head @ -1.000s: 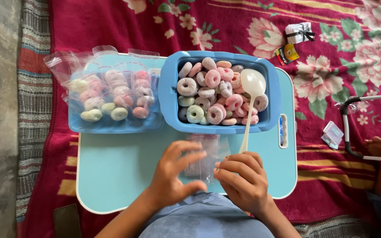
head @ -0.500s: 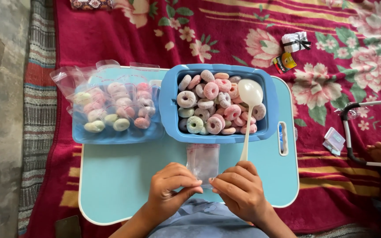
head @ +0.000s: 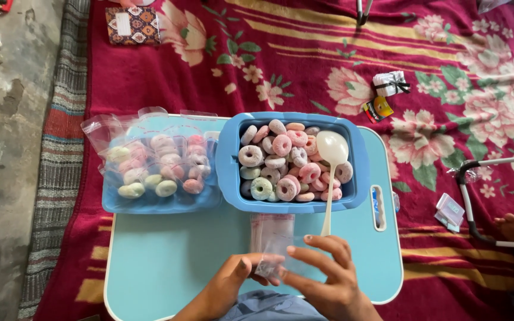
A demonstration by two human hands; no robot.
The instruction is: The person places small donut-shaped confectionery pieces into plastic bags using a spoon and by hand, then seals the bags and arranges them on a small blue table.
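Currently both hands, left hand (head: 233,284) and right hand (head: 322,274), pinch the small clear plastic zip bag (head: 272,241); spread its mouth fully, just below the white plastic spoon (head: 331,172).

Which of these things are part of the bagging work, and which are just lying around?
In use: small clear bag, left hand, right hand, blue tub of rings, white spoon, filled bags.
Lying about: patterned box, black-ribboned packet, yellow wrapper.

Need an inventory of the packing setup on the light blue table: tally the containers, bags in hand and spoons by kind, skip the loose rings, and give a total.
Blue tub of ring snacks: 1
Blue lid holding filled clear bags: 1
White spoon resting in the tub: 1
Small clear bag held by left hand and right hand: 1
Total: 4
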